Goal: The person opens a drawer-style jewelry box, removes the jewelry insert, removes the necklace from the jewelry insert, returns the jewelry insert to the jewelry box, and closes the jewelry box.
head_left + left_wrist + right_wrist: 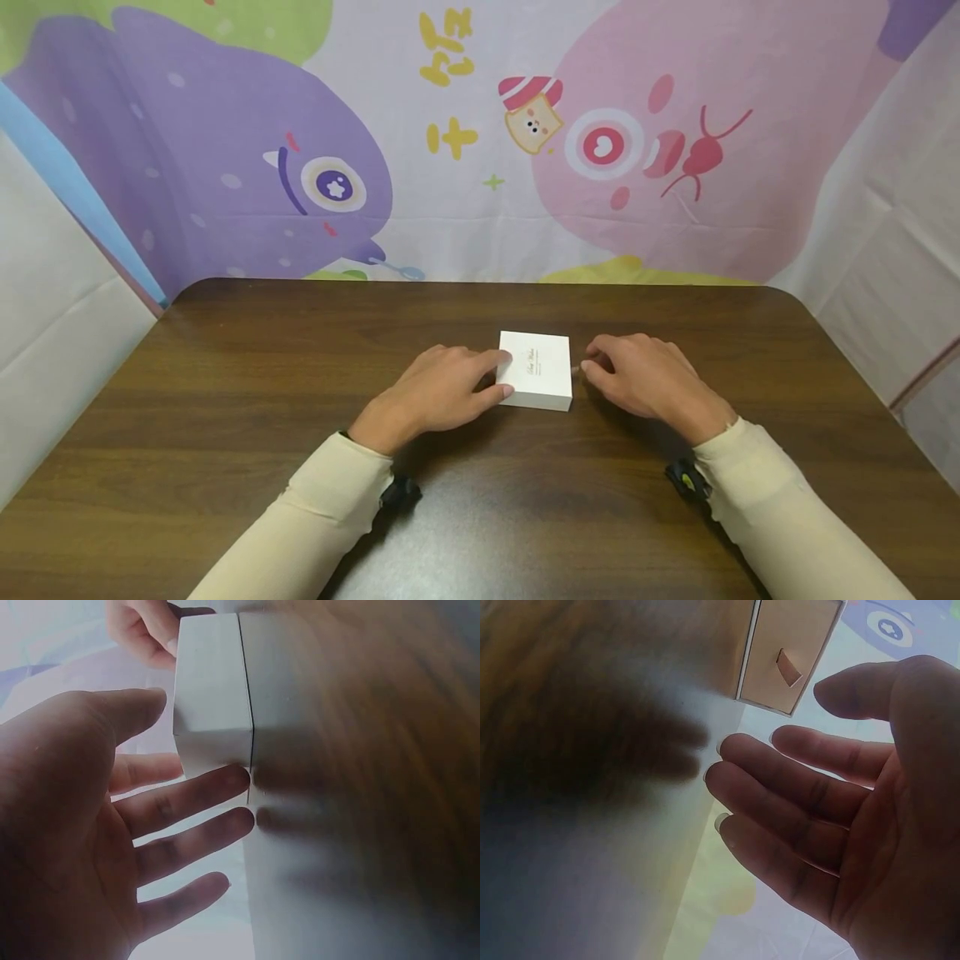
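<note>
A small white box with fine lettering on its lid lies flat on the wooden table. My left hand is at its left side, thumb and index fingertips resting at the lid's left edge. The other fingers of that hand are spread and straight in the left wrist view. Off the box's right side is my right hand, its fingers loosely bent with nothing between them. On that side, the right wrist view shows a brown end panel framed in white, from which a small pull tab sticks out, apart from the fingertips.
The dark brown table has rounded far corners. Behind it hangs a cloth backdrop printed with purple and pink cartoon figures. Pale cloth hangs at the right side. Both wrists carry a dark strapped-on device under cream sleeves.
</note>
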`<state>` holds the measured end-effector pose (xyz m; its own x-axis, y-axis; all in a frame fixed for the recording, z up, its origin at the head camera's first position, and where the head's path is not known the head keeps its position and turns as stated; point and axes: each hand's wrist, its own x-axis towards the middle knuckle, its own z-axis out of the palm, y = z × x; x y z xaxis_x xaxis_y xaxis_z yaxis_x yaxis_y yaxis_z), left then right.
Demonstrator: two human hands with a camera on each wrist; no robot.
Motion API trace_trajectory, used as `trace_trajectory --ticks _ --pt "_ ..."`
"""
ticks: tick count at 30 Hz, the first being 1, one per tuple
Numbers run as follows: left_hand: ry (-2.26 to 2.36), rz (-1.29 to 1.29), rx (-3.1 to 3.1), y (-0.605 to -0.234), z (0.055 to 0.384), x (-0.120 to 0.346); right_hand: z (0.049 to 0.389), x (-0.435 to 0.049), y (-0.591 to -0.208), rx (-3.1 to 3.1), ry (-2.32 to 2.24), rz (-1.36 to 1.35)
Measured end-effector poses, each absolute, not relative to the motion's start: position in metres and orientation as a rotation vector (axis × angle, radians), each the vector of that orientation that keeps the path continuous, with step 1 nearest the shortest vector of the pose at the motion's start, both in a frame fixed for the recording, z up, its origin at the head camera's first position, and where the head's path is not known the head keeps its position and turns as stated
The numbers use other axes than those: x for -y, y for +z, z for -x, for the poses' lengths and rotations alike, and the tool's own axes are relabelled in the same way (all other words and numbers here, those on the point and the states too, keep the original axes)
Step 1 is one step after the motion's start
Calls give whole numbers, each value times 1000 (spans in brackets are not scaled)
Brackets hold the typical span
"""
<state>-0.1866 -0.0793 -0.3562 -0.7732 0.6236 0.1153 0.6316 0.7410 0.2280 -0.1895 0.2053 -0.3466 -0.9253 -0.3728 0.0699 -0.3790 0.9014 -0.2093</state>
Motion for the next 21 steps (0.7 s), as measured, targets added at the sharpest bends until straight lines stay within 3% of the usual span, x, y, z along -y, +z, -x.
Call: trace_trajectory --ticks 21 --pt "-328 1114 2837 -357 183 77 189 -205 -350 3023 343 -638"
